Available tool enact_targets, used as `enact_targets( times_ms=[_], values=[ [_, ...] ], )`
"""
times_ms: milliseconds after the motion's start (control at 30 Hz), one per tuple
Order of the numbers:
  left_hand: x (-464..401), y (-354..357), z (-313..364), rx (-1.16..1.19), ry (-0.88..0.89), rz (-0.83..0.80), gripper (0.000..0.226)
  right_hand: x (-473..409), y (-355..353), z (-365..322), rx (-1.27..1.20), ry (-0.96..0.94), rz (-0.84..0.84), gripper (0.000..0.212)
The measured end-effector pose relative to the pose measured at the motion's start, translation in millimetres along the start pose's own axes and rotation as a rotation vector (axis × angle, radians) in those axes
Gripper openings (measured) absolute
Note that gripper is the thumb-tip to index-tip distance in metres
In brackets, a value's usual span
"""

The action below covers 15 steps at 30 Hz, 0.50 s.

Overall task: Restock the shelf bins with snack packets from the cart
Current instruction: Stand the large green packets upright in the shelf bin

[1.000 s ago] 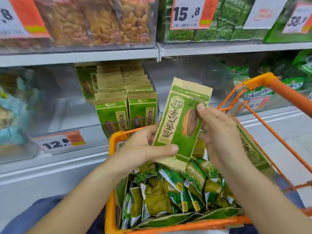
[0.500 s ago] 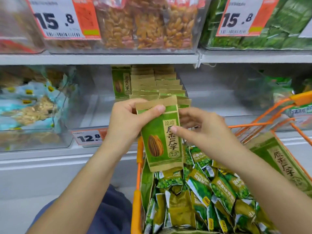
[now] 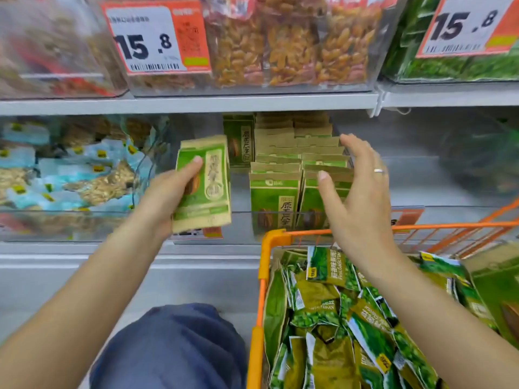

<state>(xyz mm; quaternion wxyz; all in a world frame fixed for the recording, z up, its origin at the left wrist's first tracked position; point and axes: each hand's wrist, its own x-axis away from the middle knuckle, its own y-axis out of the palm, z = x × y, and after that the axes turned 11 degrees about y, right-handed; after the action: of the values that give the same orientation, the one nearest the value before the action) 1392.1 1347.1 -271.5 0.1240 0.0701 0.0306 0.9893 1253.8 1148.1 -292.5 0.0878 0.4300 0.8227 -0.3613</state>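
My left hand (image 3: pixel 171 195) grips a green-and-tan sunflower seed packet (image 3: pixel 206 183), held upright in front of the clear shelf bin (image 3: pixel 421 209), left of the rows inside. Matching packets (image 3: pixel 275 203) stand in two rows in that bin. My right hand (image 3: pixel 356 192) is open with fingers spread, its fingertips at the right row of packets; whether they touch is unclear. The orange cart (image 3: pixel 266 242) stands below at the right, full of small green snack packets (image 3: pixel 331 313).
A bin of blue-wrapped snacks (image 3: pixel 64 169) sits to the left. Bins of nuts (image 3: pixel 289 40) and green packets (image 3: pixel 449 68) sit on the upper shelf behind price tags. A large seed packet (image 3: pixel 494 290) leans in the cart's right side. My blue-clad knee (image 3: pixel 174 346) is below.
My right hand let go of the packet and moved right to the rows in the bin. My left hand carried the packet up and left toward the bin.
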Motion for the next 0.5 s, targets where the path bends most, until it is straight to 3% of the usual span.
enact_targets(
  times_ms=[100, 200, 267, 333, 467, 500],
  values=[
    [-52.5, 0.7, 0.5, 0.089, -0.037, -0.002, 0.017, -0.2, 15.7, 22.8, 0.124, 0.008, -0.003, 0.062],
    [-99.3, 15.3, -6.2, 0.034, 0.006, -0.002, 0.012, 4.2, 23.5, 47.7, 0.164, -0.077, -0.018, 0.062],
    [-124.6, 31.2, -12.7, -0.020, 0.052, 0.003, 0.007, 9.3, 25.0, 59.1, 0.143, -0.133, -0.007, 0.061],
    [-142.6, 48.6, -17.5, -0.119, 0.100, 0.029, 0.022, 13.4, 27.4, 64.7, 0.168, -0.170, 0.013, 0.063],
    [-171.6, 70.3, -19.7, -0.360, 0.202, 0.174, 0.013, 13.1, 29.9, 68.8, 0.235, -0.187, -0.020, 0.067],
    [-178.5, 71.9, -22.9, -0.405, 0.230, 0.220, 0.023, 12.7, 30.0, 69.6, 0.241, -0.180, -0.018, 0.068]
  ],
)
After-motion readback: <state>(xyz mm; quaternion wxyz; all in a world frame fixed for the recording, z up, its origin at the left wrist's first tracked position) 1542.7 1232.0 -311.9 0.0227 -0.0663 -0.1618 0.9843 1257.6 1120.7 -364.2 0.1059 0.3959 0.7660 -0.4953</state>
